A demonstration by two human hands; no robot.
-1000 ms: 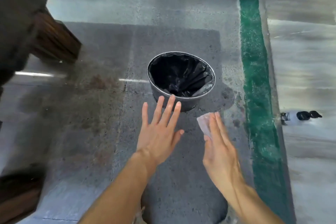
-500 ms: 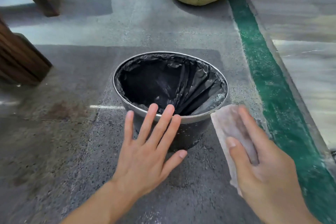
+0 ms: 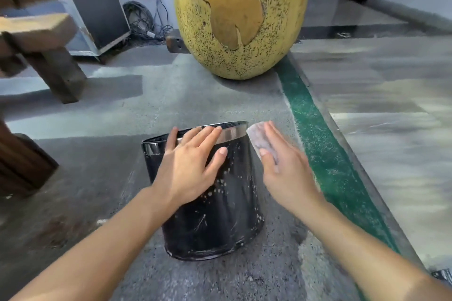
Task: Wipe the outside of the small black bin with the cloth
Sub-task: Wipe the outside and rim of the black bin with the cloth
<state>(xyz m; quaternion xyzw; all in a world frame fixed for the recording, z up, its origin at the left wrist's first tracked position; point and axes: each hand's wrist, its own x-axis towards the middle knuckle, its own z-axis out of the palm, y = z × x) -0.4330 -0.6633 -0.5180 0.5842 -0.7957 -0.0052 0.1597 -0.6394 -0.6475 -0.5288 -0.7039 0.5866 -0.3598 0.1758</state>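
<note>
The small black bin (image 3: 215, 217) stands on the grey floor in front of me, with a silver rim and pale specks and streaks on its side. My left hand (image 3: 190, 166) lies flat with spread fingers against the bin's near upper wall, fingertips on the rim. My right hand (image 3: 283, 166) holds a pale folded cloth (image 3: 260, 139) beside the bin's upper right edge. Whether the cloth touches the bin wall is unclear. The liner inside the bin is hidden from this angle.
A large yellow speckled vase (image 3: 241, 17) stands just behind the bin. A green stripe (image 3: 322, 154) runs along the floor on the right. Dark wooden furniture legs (image 3: 56, 68) stand at the left, a black case (image 3: 97, 2) and cables at the back.
The view has dropped low and close, so the bin's side shows instead of its inside. My left hand has landed on the bin's wall, and my right hand has brought the cloth to the rim's right side.
</note>
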